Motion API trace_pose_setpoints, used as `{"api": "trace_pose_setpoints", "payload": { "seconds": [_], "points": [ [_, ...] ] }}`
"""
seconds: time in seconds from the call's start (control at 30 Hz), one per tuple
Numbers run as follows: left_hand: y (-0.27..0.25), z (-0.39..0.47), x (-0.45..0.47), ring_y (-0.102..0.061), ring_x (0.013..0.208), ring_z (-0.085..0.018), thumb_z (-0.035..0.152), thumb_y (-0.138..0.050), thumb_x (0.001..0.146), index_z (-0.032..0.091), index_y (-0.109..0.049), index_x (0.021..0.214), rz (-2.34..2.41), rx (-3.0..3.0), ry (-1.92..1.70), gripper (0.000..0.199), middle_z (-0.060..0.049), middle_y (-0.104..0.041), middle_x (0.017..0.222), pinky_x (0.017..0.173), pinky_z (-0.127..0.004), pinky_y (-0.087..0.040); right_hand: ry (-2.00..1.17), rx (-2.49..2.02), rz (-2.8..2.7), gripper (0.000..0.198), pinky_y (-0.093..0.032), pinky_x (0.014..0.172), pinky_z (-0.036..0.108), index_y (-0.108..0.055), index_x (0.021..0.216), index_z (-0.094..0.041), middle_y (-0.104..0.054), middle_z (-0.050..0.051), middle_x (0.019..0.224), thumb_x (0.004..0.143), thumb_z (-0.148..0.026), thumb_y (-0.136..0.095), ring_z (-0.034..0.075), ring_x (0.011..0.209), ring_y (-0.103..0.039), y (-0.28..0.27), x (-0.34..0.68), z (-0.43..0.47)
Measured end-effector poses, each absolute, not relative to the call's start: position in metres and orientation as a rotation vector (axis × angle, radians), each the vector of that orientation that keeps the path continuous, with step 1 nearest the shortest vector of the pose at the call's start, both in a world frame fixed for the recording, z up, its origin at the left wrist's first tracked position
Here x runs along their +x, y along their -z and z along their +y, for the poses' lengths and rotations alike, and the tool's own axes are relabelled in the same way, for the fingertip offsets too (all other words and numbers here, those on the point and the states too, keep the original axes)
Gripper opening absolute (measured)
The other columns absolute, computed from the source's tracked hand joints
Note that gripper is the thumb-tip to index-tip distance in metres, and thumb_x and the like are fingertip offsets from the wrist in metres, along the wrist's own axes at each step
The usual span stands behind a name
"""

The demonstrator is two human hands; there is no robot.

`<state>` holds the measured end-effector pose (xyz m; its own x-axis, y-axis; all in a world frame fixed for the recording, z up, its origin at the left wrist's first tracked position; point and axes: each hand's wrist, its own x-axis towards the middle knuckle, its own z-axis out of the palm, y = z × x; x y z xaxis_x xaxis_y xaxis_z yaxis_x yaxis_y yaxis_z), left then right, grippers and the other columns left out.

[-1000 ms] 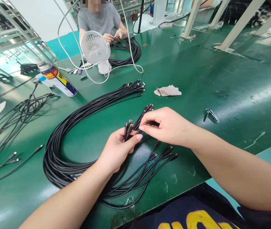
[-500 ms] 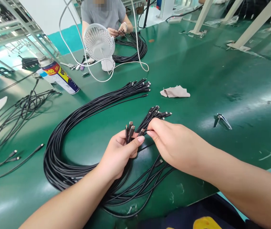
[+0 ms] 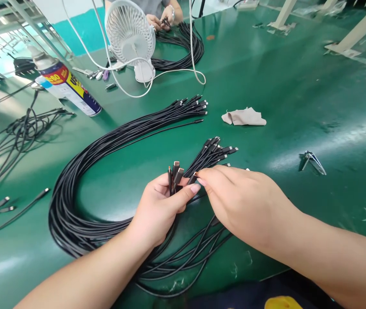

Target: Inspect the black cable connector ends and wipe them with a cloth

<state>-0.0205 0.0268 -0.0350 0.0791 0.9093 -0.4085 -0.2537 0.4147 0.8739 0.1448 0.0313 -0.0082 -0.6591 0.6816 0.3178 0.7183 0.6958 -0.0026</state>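
Observation:
My left hand [image 3: 163, 199] is closed around several black USB cables, their plugs [image 3: 177, 177] standing up between thumb and fingers. One more cable plug [image 3: 193, 177] leans to the right above the thumb tip. At its metal end, the thumb and forefinger of my right hand [image 3: 237, 197] are pinched together; whatever lies between them is hidden. A large bundle of black cables [image 3: 73, 180] curves in a U on the table, with one set of plugs [image 3: 215, 146] behind my hands and other ends farther back. Several loose cables [image 3: 183, 257] run beneath my wrists.
The green table [image 3: 282, 86] bears a spray can [image 3: 70, 88], a white fan [image 3: 129, 34] with a white cord, a crumpled cloth [image 3: 244, 116] and nail clippers [image 3: 312, 162]. Tangled cables [image 3: 25, 128] lie left. Across the table a person's hands [image 3: 162, 19] hold cables.
My right fingertips have come closer to the leaning plug's end; the thin dark piece seen between them before no longer shows. The left hand keeps its grip. The view has shifted slightly.

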Motion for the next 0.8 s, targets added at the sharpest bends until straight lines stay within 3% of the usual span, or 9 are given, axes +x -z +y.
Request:
{"api": "trace_pose_setpoints", "payload": {
  "seconds": [0.8],
  "points": [
    [0.0354,0.0267,-0.0202,-0.032,0.045,-0.002,0.026,-0.083,0.065,0.016,-0.061,0.073,1.192,0.769,-1.013,0.025,0.008,-0.043,0.055,0.042,-0.018,-0.025,0.239,-1.108,-2.587,0.03,-0.043,0.05,0.028,-0.07,0.092,-0.009,-0.073,0.01,0.095,0.081,-0.001,-0.044,0.018,0.066,-0.064,0.0088,0.1434,0.031]
  ]
}}
